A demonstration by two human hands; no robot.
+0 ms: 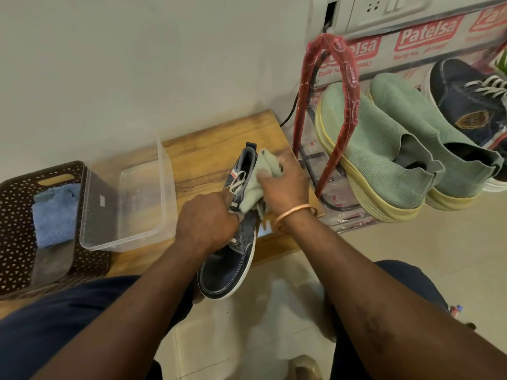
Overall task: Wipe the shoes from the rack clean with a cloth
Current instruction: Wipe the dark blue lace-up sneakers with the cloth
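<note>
A dark blue denim shoe (233,259) with a white sole and pale laces is held tilted, toe low and nearest the viewer, heel raised. The left hand (211,218) grips it at the laces. A pale green cloth (253,187), bunched in the right hand (285,185), lies against its upper near the collar. On the red-wrapped rack (303,105) sit two sage-green knit shoes (384,160) with yellow soles and, beside them, a second denim shoe (472,105).
</note>
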